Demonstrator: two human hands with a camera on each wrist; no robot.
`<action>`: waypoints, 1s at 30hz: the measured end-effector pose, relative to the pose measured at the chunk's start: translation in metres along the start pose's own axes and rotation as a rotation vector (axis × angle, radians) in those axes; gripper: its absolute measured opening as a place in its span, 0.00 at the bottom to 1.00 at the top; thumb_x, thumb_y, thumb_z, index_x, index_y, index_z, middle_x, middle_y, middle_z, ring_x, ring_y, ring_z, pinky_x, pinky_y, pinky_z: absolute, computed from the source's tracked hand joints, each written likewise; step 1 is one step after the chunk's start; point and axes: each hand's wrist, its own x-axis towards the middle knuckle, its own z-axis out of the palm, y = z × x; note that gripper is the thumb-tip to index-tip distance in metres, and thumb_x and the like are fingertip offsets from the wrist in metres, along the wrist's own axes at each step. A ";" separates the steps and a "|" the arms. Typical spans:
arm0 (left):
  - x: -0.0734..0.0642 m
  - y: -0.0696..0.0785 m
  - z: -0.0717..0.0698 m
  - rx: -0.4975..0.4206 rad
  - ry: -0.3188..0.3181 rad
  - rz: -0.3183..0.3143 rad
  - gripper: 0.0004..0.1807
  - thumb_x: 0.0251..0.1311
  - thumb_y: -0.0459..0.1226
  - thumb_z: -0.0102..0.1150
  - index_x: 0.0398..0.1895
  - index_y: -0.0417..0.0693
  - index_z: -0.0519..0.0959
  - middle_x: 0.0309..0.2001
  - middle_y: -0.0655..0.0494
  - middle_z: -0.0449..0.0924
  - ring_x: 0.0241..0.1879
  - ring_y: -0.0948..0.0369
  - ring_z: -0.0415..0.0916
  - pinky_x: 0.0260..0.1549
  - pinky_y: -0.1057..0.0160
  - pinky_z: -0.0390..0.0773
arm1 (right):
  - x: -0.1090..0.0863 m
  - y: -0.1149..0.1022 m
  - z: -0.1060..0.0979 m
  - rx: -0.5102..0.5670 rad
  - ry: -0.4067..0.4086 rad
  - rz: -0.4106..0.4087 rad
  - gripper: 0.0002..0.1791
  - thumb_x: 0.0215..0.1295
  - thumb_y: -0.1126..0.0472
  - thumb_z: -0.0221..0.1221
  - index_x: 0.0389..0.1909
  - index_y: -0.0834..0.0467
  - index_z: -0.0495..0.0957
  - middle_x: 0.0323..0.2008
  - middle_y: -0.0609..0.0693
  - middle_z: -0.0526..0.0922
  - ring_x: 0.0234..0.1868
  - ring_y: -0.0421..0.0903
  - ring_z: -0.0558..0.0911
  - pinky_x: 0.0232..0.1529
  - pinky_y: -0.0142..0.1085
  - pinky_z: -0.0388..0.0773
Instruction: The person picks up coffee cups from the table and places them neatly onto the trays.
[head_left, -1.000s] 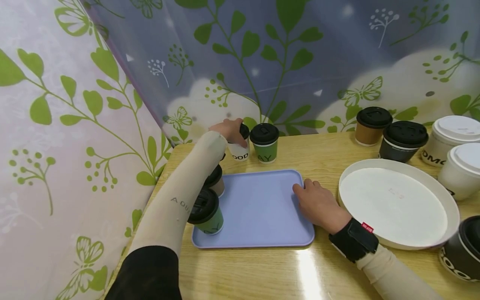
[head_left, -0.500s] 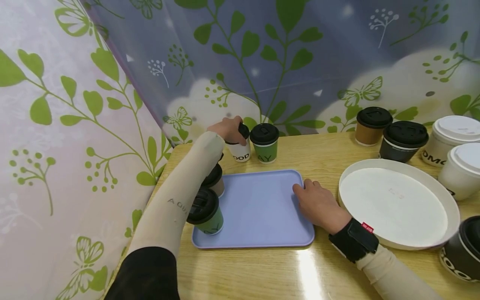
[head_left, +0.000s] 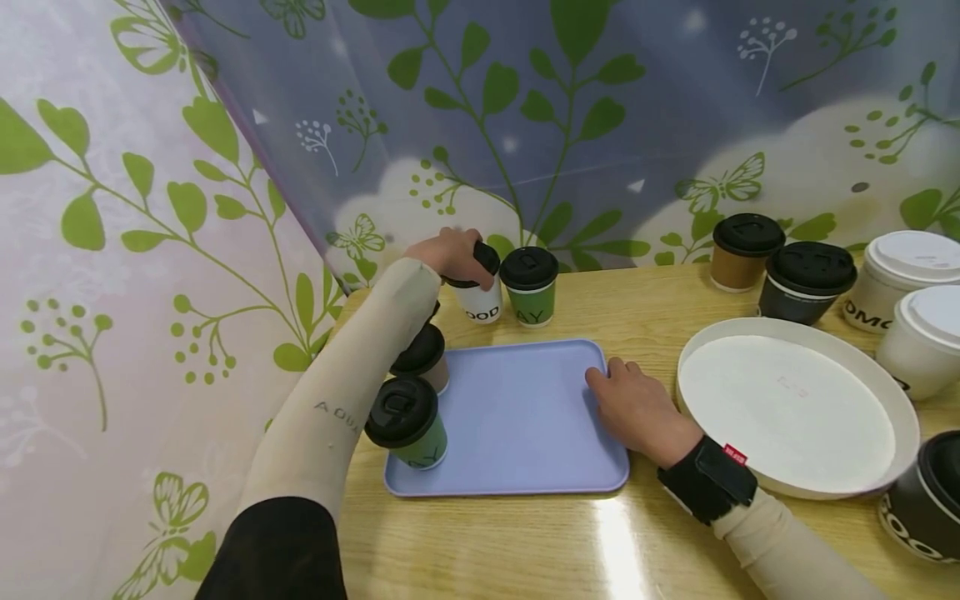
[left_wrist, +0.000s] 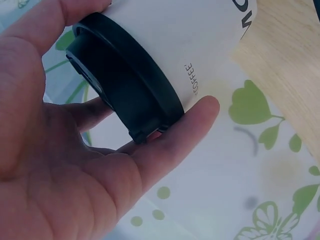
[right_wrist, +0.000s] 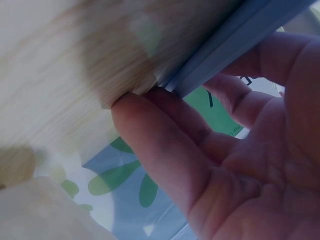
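One table [head_left: 495,546]: two hands [head_left: 450,255] [head_left: 639,408], left gripping one white cup [head_left: 480,303], right holding one tray [head_left: 517,421].

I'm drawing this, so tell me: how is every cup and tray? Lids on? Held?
Held white cup: lid on, in left grip.
Blue tray: flat, in right grip.
Green tray cup: upright, lid on.
Grey-brown tray cup: lid on, partly hidden.
Rear green cup: upright, lid on.
Round white tray: empty.
Tan cup: lid on.
Black cup: lid on.
Rear white cup: lid on.
Front white cup: lid on.
Edge black cup: lid on.
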 end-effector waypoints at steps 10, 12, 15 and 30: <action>-0.015 0.000 -0.005 -0.084 -0.010 0.056 0.49 0.60 0.51 0.68 0.80 0.52 0.54 0.65 0.48 0.70 0.51 0.53 0.77 0.41 0.55 0.82 | 0.001 0.000 0.001 -0.010 0.004 -0.004 0.11 0.76 0.66 0.53 0.54 0.63 0.77 0.38 0.63 0.75 0.35 0.55 0.75 0.29 0.47 0.77; -0.018 0.000 -0.005 -0.106 -0.019 0.063 0.48 0.60 0.51 0.69 0.79 0.52 0.54 0.62 0.50 0.72 0.51 0.54 0.78 0.43 0.54 0.83 | 0.001 0.001 0.001 -0.013 0.002 -0.002 0.11 0.77 0.66 0.53 0.54 0.63 0.77 0.38 0.63 0.75 0.35 0.55 0.74 0.29 0.47 0.77; -0.020 0.000 -0.004 -0.127 -0.029 0.063 0.47 0.60 0.50 0.70 0.77 0.52 0.55 0.61 0.51 0.72 0.52 0.54 0.78 0.47 0.52 0.83 | 0.001 0.000 0.000 -0.014 -0.003 0.003 0.11 0.77 0.65 0.54 0.54 0.63 0.77 0.39 0.63 0.75 0.35 0.55 0.74 0.30 0.47 0.77; -0.034 0.004 0.002 -0.112 -0.086 0.083 0.43 0.58 0.49 0.71 0.72 0.55 0.58 0.59 0.52 0.73 0.50 0.54 0.80 0.51 0.51 0.81 | 0.001 -0.001 0.001 -0.025 -0.002 0.002 0.11 0.76 0.66 0.54 0.54 0.64 0.77 0.39 0.63 0.75 0.36 0.55 0.75 0.31 0.48 0.77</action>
